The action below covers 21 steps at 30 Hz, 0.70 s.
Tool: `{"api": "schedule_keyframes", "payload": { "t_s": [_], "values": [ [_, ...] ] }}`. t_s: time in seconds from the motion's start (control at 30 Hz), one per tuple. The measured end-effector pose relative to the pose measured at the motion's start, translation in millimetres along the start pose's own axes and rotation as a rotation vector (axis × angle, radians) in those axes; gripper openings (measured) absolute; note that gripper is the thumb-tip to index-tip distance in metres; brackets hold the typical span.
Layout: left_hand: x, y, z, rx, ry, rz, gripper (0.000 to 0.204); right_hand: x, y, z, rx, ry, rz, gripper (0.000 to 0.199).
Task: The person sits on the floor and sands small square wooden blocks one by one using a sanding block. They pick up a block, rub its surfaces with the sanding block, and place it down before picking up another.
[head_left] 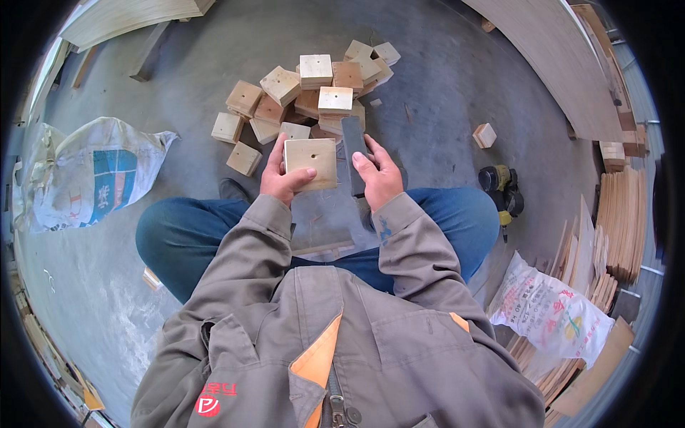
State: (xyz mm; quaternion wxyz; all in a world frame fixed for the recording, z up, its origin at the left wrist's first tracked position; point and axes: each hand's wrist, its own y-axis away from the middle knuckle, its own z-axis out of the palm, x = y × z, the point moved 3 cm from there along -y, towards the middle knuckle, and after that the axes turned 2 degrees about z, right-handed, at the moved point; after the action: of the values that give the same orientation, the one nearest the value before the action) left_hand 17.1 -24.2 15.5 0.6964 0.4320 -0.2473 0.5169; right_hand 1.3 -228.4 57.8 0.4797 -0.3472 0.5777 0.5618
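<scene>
My left hand (282, 173) grips a pale square wooden block (311, 164) by its left side, thumb across the near part of its top face. A small dark hole shows in that face. Closed around a dark grey rectangular sanding block (352, 146) is my right hand (380, 173), just right of the wooden block, with a narrow gap between the two. The sanding block stands lengthwise, its long side pointing away from me. Just beyond both hands lies a loose heap of similar wooden blocks (316, 69), many with a hole in the top.
On the concrete floor, a white woven sack (68, 167) lies left. To the right are a lone wooden block (484, 135) and a black-and-yellow power tool (503, 189). Wood strips (619, 225) and another white sack (549, 314) line the right side. A large board (546, 64) spans the upper right.
</scene>
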Motion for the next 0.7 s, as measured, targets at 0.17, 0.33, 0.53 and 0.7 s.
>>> {"api": "schedule_keyframes", "payload": {
  "t_s": [0.17, 0.33, 0.53, 0.7],
  "values": [
    [-1, -1, -4, -0.016, -0.074, 0.046, 0.113, 1, 0, -12, 0.023, 0.114, 0.075, 0.058],
    [-4, 0, 1, -0.047, -0.181, 0.145, 0.115, 15, -2, -11, -0.019, 0.264, -0.042, 0.058],
    [-3, 3, 3, -0.032, -0.405, 0.221, 0.118, -20, 15, 7, 0.028, 0.896, -0.39, 0.063],
    [10, 13, 18, -0.017, -0.672, 0.27, 0.121, -25, 11, 2, -0.008, 0.835, -0.445, 0.061]
  ]
}}
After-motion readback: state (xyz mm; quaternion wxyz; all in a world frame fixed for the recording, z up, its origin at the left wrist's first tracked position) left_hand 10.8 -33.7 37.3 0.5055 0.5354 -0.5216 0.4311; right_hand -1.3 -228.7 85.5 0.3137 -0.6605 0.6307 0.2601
